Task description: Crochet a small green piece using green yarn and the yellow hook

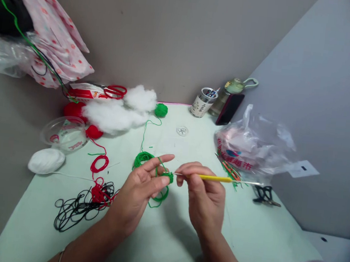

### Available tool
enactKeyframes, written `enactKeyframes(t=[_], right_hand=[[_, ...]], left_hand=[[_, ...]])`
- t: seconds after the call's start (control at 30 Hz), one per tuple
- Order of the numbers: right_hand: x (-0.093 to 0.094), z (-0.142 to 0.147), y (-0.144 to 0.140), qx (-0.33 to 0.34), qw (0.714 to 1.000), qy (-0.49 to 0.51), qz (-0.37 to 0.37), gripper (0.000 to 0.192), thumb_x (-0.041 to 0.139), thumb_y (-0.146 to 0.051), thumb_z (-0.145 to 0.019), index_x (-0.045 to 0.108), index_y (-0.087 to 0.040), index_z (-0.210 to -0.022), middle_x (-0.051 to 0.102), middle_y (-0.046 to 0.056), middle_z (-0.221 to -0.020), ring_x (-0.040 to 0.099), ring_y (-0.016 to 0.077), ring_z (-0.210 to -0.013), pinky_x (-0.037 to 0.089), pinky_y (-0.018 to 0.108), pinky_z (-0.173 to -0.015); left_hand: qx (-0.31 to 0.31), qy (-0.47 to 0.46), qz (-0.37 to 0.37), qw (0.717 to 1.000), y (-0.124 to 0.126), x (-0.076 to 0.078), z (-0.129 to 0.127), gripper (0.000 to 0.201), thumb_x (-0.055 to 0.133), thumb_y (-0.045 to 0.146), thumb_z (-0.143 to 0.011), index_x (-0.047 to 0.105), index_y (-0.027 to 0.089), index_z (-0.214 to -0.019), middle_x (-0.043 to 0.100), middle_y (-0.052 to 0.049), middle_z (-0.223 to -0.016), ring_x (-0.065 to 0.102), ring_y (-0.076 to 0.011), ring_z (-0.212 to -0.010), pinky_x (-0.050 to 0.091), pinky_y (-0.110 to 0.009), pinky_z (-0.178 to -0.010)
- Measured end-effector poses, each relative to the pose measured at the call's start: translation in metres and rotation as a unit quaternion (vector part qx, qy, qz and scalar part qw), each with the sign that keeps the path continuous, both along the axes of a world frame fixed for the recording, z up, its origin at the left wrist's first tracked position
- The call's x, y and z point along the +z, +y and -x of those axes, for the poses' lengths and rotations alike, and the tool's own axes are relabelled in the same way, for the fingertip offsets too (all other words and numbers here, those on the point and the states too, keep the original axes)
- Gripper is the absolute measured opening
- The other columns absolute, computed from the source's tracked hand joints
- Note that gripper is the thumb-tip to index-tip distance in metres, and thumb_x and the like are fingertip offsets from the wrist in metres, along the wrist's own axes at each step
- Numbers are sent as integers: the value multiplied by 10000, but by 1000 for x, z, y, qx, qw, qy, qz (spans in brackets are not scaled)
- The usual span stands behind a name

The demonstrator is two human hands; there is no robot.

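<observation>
Between the thumb and fingers of my left hand [141,186] is a small green crochet piece [170,177], with green yarn running up over the raised index finger. My right hand [207,197] grips a crochet hook [215,178] by its yellow handle, pen-like. Its thin metal tip points left and meets the green piece; whether it passes through a stitch is too small to tell. Loose loops of green yarn [142,160] lie behind and below my left hand. From them a strand leads back to a green yarn ball [161,110].
Left are a white yarn ball [46,161], tangled black cord [75,210], red yarn [99,164], a clear plastic bowl [65,133], white stuffing [113,118] and red-handled scissors [115,92]. Right are a pen tin [202,104], a phone [230,109], a plastic bag [251,143] and black clips [263,194].
</observation>
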State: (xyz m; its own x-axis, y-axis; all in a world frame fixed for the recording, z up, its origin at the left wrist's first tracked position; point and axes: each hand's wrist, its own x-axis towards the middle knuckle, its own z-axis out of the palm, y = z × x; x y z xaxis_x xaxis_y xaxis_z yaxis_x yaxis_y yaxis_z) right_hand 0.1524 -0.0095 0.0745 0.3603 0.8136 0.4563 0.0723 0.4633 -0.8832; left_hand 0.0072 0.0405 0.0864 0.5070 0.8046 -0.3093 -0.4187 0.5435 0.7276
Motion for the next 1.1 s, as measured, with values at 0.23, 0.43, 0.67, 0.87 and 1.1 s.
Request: enactKeyframes(t=[0.23,0.43,0.67,0.87,1.1], right_hand=[[-8,4,-10,-69,968,-238,-38,341,686,-67,-949,809,-306,-1160,785,57,-1081,740,197,-947,614,325,-783],[-4,-9,-4,-49,996,-78,18,239,592,-168,-1042,799,-288,-1063,749,26,-907,703,157,-753,586,301,-667],[-5,-5,2,35,996,43,65,145,679,-277,-1019,823,-274,-1001,783,28,-949,691,140,-789,576,278,-735],[-6,-10,5,56,985,137,84,193,641,-350,-1040,770,-238,-951,777,18,-895,697,131,-722,591,281,-729],[1,-9,-2,18,999,-24,30,205,542,-236,-1077,740,-235,-1023,764,30,-947,727,148,-781,605,296,-736]], left_hand=[[20,14,-16,1000,-5,-8,-5,448,908,297,-786,812,260,-1222,638,15,-836,466,-83,-661,425,-196,-627],[-9,-57,84,995,4,-8,-4,393,946,276,-716,859,186,-1088,468,84,-638,344,-38,-547,536,-245,-848],[12,27,-41,999,-2,-8,-5,331,887,302,-796,840,252,-1119,660,12,-806,582,-96,-693,481,-234,-722],[9,37,-66,997,0,-7,-4,267,855,319,-829,837,237,-1083,632,14,-815,619,-108,-693,491,-276,-750],[23,80,-110,990,-2,-8,-1,246,800,271,-875,821,256,-1120,618,14,-832,604,-117,-713,503,-270,-717]])
